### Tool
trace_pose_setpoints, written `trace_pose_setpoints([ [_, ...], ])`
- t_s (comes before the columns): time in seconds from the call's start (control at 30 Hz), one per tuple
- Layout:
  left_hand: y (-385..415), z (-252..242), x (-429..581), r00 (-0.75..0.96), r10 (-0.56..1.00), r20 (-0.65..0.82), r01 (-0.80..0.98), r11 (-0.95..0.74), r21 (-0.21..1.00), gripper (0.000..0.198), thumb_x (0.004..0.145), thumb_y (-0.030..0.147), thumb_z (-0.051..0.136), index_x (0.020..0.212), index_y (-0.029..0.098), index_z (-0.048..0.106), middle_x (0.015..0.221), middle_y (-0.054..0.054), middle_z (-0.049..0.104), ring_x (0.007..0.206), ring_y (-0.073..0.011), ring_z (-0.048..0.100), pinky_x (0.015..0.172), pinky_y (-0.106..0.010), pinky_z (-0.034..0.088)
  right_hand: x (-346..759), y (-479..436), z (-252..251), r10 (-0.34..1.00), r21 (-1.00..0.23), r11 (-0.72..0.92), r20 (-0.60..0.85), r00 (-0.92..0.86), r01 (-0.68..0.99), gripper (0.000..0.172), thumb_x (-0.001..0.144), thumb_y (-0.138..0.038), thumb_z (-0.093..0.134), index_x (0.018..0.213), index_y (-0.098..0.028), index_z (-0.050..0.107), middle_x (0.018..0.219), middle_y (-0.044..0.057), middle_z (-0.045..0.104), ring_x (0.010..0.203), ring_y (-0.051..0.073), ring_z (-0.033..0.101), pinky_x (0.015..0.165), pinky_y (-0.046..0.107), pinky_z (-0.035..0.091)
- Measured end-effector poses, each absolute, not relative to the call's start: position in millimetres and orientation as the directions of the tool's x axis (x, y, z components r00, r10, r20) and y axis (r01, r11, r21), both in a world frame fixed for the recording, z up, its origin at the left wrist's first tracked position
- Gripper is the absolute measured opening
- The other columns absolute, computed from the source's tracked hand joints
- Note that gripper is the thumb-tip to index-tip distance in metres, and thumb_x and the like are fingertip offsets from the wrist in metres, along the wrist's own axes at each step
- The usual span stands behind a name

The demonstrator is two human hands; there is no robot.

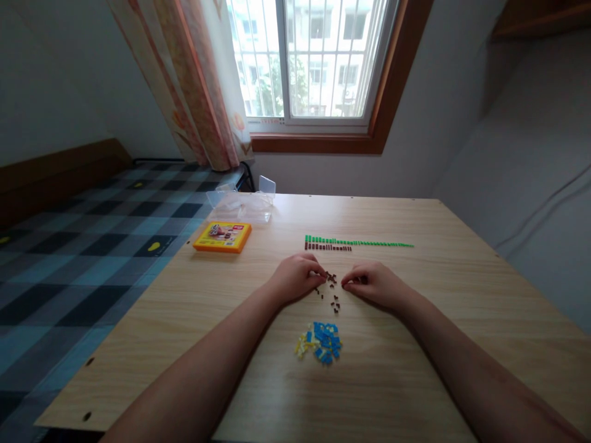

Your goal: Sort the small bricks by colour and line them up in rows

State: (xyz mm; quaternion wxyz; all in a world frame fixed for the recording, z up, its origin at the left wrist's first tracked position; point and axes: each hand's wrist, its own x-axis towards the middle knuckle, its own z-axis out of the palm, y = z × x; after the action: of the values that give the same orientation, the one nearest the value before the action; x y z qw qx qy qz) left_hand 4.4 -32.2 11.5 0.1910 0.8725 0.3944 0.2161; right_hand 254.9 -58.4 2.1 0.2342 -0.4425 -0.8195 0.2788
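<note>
Small brown building bricks (332, 279) lie loose between my two hands. My left hand (299, 278) rests on the table with thumb and fingers pinched together at the left edge of these bricks. Facing it, my right hand (373, 284) is also closed, its fingertips together just right of the bricks. Whatever is between the fingertips of either hand is too small to make out. Beyond the hands runs a long row of green bricks (357, 242), with a shorter row of brown bricks (327, 247) in front of it. Closer to me is a heap of blue bricks (327, 339) mixed with yellow bricks (302, 346).
A yellow-orange box (222, 237) with a printed picture lies at the table's left edge. Behind it are clear plastic packaging pieces (244, 206). The wooden table (462, 320) adjoins a bed with a checked cover (106, 246). A window (323, 67) and curtain (194, 80) are behind.
</note>
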Motion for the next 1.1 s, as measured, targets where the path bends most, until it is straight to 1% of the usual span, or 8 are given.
trace_pose_setpoints([
  [0.1,-33.0,10.9,6.6,0.563,0.797,0.219,0.636,-0.587,0.501,0.011,0.086,0.029,0.070,0.089,0.026,0.080,0.091,-0.002,0.071,0.083,-0.0168,0.064,0.076,-0.029,0.048,255.0,-58.9,1.1,0.858,-0.663,0.466,0.177,-0.482,0.586,0.017,0.084,-0.019,0.068,0.094,-0.024,0.080,0.081,0.003,0.072,0.071,0.014,0.061,0.064,0.027,0.043],
  [0.2,-34.0,12.1,8.2,0.518,0.820,0.243,0.651,-0.562,0.510,0.011,0.086,0.026,0.069,0.088,0.025,0.079,0.091,-0.002,0.071,0.078,-0.0154,0.063,0.074,-0.029,0.048,250.3,-63.6,2.5,0.830,-0.687,0.510,0.237,-0.505,0.517,0.016,0.086,-0.020,0.067,0.095,-0.024,0.080,0.079,0.002,0.070,0.067,0.012,0.058,0.062,0.026,0.043],
  [0.3,-35.1,14.6,7.2,0.531,0.804,0.268,0.603,-0.581,0.547,0.013,0.088,0.024,0.066,0.087,0.023,0.079,0.090,-0.003,0.069,0.074,-0.0138,0.061,0.072,-0.028,0.047,245.0,-70.0,5.9,0.764,-0.693,0.560,0.220,-0.607,0.454,0.014,0.087,-0.023,0.068,0.093,-0.025,0.081,0.080,0.002,0.068,0.066,0.011,0.059,0.062,0.025,0.043],
  [0.4,-36.7,17.7,4.5,0.578,0.769,0.273,0.549,-0.614,0.568,0.012,0.088,0.024,0.067,0.087,0.022,0.079,0.087,-0.003,0.068,0.074,-0.0137,0.061,0.071,-0.027,0.047,242.8,-74.3,8.6,0.730,-0.661,0.595,0.207,-0.651,0.457,0.012,0.086,-0.025,0.071,0.093,-0.026,0.081,0.081,0.001,0.068,0.067,0.011,0.061,0.063,0.024,0.044],
  [0.63,-41.0,23.8,1.8,0.619,0.738,0.268,0.563,-0.655,0.504,0.014,0.089,0.026,0.065,0.087,0.022,0.078,0.086,-0.003,0.068,0.076,-0.0141,0.061,0.071,-0.027,0.046,242.1,-73.2,6.5,0.713,-0.606,0.636,0.228,-0.663,0.477,0.011,0.088,-0.026,0.070,0.091,-0.027,0.081,0.080,0.001,0.071,0.067,0.011,0.061,0.062,0.024,0.043],
  [0.8,-47.9,32.2,4.2,0.647,0.734,0.207,0.570,-0.646,0.507,0.016,0.087,0.024,0.064,0.087,0.024,0.079,0.080,-0.002,0.067,0.069,-0.0130,0.059,0.066,-0.026,0.043,243.8,-67.8,1.7,0.780,-0.579,0.603,0.287,-0.556,0.548,0.014,0.090,-0.023,0.067,0.094,-0.026,0.080,0.081,0.002,0.072,0.069,0.012,0.062,0.065,0.025,0.044],
  [0.9,-52.8,36.6,7.0,0.711,0.689,0.138,0.531,-0.655,0.537,0.016,0.083,0.021,0.066,0.087,0.025,0.081,0.078,-0.001,0.068,0.067,-0.0131,0.058,0.066,-0.026,0.043,245.1,-69.1,3.8,0.790,-0.595,0.600,0.337,-0.512,0.534,0.015,0.090,-0.023,0.066,0.096,-0.025,0.080,0.082,0.003,0.072,0.072,0.013,0.063,0.067,0.026,0.045],
  [1.1,-57.4,37.9,9.7,0.795,0.600,0.089,0.458,-0.690,0.560,0.018,0.081,0.022,0.067,0.089,0.027,0.082,0.076,-0.001,0.067,0.065,-0.0132,0.058,0.061,-0.026,0.041,240.7,-83.5,16.9,0.719,-0.646,0.620,0.242,-0.651,0.445,0.011,0.086,-0.024,0.069,0.086,-0.024,0.080,0.072,0.001,0.069,0.059,0.010,0.058,0.055,0.023,0.039],
])
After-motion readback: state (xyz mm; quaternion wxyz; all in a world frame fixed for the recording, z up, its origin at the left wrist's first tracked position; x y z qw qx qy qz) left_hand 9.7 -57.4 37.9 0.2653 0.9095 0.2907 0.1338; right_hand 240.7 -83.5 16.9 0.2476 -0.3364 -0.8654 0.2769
